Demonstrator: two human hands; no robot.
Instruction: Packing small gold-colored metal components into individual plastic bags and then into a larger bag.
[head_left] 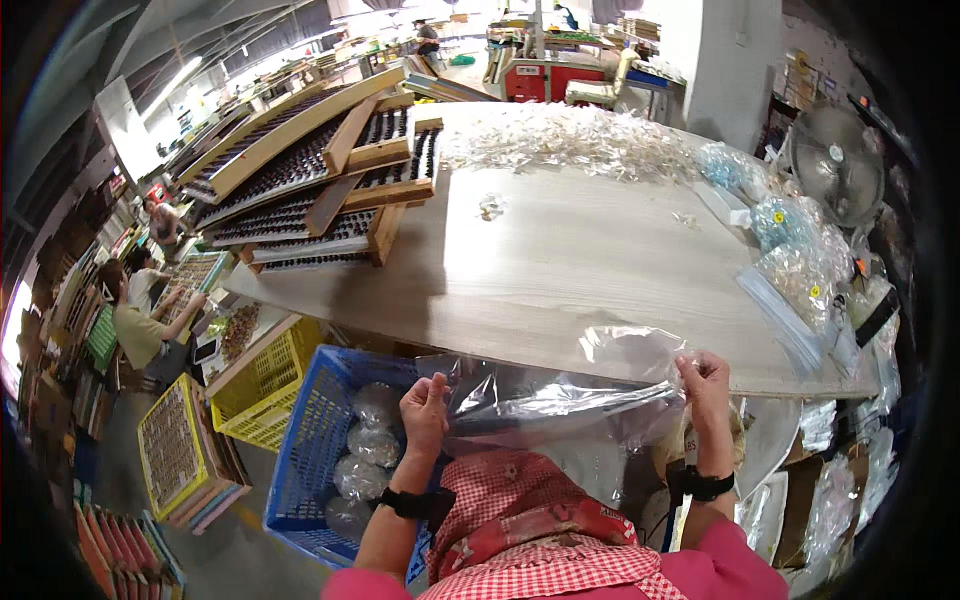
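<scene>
The left hand [425, 402] is pinched shut on one end of a clear plastic bag [560, 395], thumb and fingers pressed together on the film, while the right hand [705, 385] pinches the opposite end in the same way, so the bag hangs stretched between them just in front of the near edge of the table [560, 270]. Both wrists wear dark bands, and a red-and-white checked apron [520, 530] lies below the bag. Under the left hand stands a blue plastic crate [305, 450] holding several filled clear bags, with a yellow crate [265, 385] just beside it. Farther out on the table lie stacked wooden racks [320, 170] filled with rows of small dark pieces, a heap of small clear pieces [570, 140] at the far side, and filled clear bags [800, 260] along the right edge. A fan [835, 165] stands beyond those bags. At the left, other people sit at work well apart.
</scene>
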